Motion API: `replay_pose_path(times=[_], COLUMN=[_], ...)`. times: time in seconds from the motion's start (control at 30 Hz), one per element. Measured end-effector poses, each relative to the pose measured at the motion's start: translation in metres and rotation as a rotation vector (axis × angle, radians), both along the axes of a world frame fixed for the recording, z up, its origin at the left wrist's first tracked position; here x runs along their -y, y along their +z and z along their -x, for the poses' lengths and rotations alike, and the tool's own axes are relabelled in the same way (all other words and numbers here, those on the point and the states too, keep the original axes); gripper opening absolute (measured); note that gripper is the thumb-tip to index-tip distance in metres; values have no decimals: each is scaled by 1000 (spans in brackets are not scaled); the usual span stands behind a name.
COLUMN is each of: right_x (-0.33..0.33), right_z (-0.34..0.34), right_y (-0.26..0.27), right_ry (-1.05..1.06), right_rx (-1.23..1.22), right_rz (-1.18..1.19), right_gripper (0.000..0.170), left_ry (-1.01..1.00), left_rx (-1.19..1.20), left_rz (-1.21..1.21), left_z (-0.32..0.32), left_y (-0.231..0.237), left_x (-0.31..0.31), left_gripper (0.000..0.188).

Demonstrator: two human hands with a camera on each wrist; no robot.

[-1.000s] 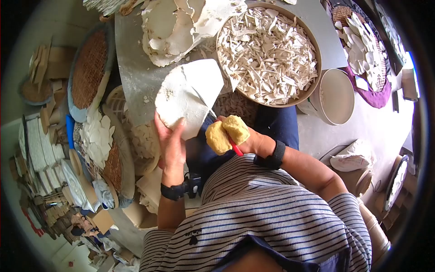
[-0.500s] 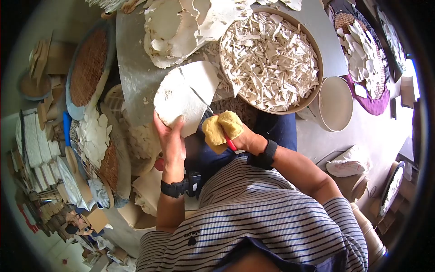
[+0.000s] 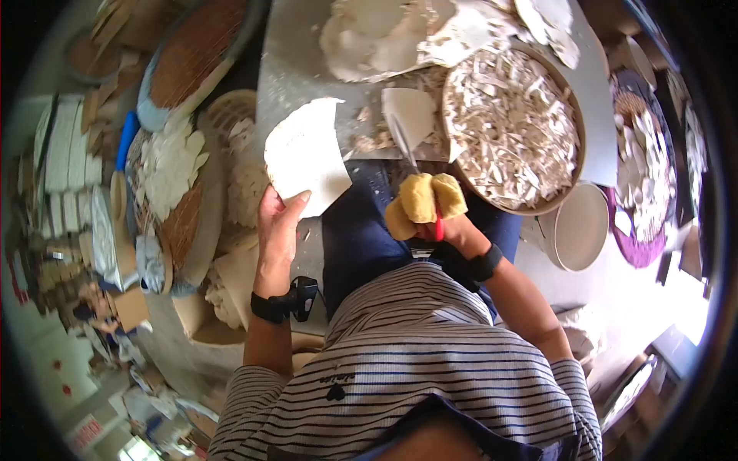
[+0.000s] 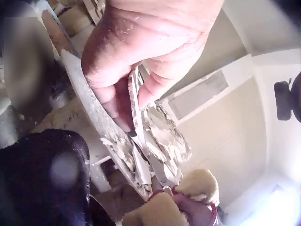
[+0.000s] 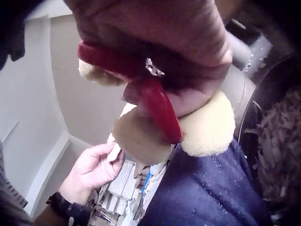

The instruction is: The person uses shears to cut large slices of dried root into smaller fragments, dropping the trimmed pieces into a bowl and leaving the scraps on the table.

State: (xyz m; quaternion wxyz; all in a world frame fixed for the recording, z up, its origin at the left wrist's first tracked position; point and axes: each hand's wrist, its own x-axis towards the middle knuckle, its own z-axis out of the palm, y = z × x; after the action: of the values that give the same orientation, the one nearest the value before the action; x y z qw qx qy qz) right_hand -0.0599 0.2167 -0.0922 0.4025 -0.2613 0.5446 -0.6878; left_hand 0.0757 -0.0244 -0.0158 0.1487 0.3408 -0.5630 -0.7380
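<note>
My left hand (image 3: 281, 223) pinches the lower edge of a stiff white sheet (image 3: 307, 157), thumb on top. In the left wrist view, the sheet (image 4: 135, 106) appears edge-on between thumb and fingers. My right hand (image 3: 455, 232) grips scissors with red handles (image 5: 160, 106), yellow sponge padding (image 3: 419, 198) wrapped about the grips. The scissor blades (image 3: 403, 144) point away from me toward the table. A smaller white piece (image 3: 411, 111), apart from the sheet, overlaps the blades near the table's front edge.
On the grey table (image 3: 288, 73), a round tray (image 3: 582, 146) is heaped with white scraps. Large broken white sheets (image 3: 369, 38) lie at the back. A white bucket (image 3: 580, 227) stands right of my legs. Baskets and a woven tray with white pieces (image 3: 171, 157) are at the left.
The smaller white piece has come apart from the sheet. My left hand and the sheet have moved left, away from the scissors; the head view has shifted.
</note>
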Motion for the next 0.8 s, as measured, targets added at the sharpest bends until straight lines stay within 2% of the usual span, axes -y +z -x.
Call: replay_pose_path(times=[0.07, 0.1, 0.17, 0.23, 0.27, 0.3, 0.37, 0.4, 0.47, 0.5, 0.57, 0.6, 0.63, 0.7, 0.8], right_x=[-7, -8, -15, -23, -25, -29, -29, -29, -28, -28, -31, -33, -31, -26, -25], right_z=[-1, -4, -7, -12, -12, -14, -15, -16, -16, -15, -14, -15, -18, -23, -25], right_y=[3, -6, -14, -18, -22, -14, -9, -11, -15, -15, -23, -25, -20, -6, -17], right_ry=[96, 61, 111, 106, 120, 136, 219, 236, 271, 302, 320, 327, 322, 295, 278], right_rx=[143, 22, 108, 166, 207, 82, 391, 334, 218, 204, 184, 173, 23, -279, 503], right_rz=[37, 46, 90, -36, -75, -105, -85, -122, -196, -214, -231, -241, -221, -183, -138], right_gripper=[57, 61, 64, 65, 62, 51, 40, 47, 60, 60, 50, 45, 45, 45, 36], left_ry=[142, 195, 318, 518, 683, 839, 1129, 1263, 1212, 1178, 939, 645, 344, 437, 154], left_rx=[100, 116, 149, 201, 168, 133, -43, -137, -214, -254, -173, -286, -392, -26, -54], left_rz=[-70, -72, -74, -34, -8, 19, 12, 10, -123, -192, -93, -71, -49, 43, 41], left_z=[-32, -51, -98, -163, -194, -224, -293, -314, -328, -330, -296, -268, -230, -135, -48], left_y=[3, 2, -6, -27, -33, -40, -57, -62, -65, -67, -84, -83, -70, -27, -11], left_x=[5, 7, 14, 28, 33, 39, 66, 75, 86, 94, 103, 102, 94, 59, 34], left_gripper=[32, 31, 30, 31, 33, 34, 36, 37, 37, 38, 37, 35, 34, 34, 35])
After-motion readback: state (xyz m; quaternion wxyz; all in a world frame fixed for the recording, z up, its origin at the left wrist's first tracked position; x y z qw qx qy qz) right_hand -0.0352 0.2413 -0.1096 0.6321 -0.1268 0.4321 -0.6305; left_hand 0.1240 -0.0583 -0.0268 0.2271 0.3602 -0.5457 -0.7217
